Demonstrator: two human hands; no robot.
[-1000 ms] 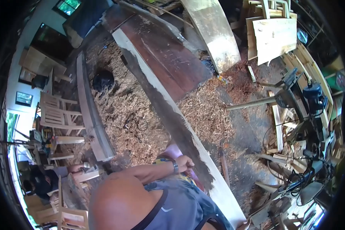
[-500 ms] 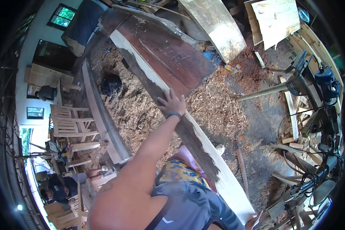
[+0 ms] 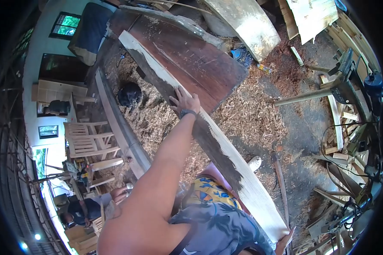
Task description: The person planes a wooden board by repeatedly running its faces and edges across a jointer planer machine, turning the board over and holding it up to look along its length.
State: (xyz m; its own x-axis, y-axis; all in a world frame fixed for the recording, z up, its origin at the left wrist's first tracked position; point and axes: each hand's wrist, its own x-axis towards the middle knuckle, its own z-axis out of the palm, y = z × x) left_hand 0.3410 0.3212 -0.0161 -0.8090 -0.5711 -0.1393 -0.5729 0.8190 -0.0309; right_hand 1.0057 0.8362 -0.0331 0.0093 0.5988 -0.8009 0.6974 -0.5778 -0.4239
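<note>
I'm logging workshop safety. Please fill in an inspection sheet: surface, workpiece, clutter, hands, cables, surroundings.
Surface: dark floor, widely strewn with wood shavings.
Workpiece: long pale plank with a rough dark strip along one side; a broad reddish-brown slab lies alongside, contact unclear.
Clutter: long-handled tool on the floor; wood offcuts at the right.
Hands: left hand spread on the plank; right hand at its near end, partly out of view, grip unclear.
Cables: dark cable looping at the right among machinery; where it ends cannot be told.
Surroundings: slatted wooden chair and another person at the left.
</note>
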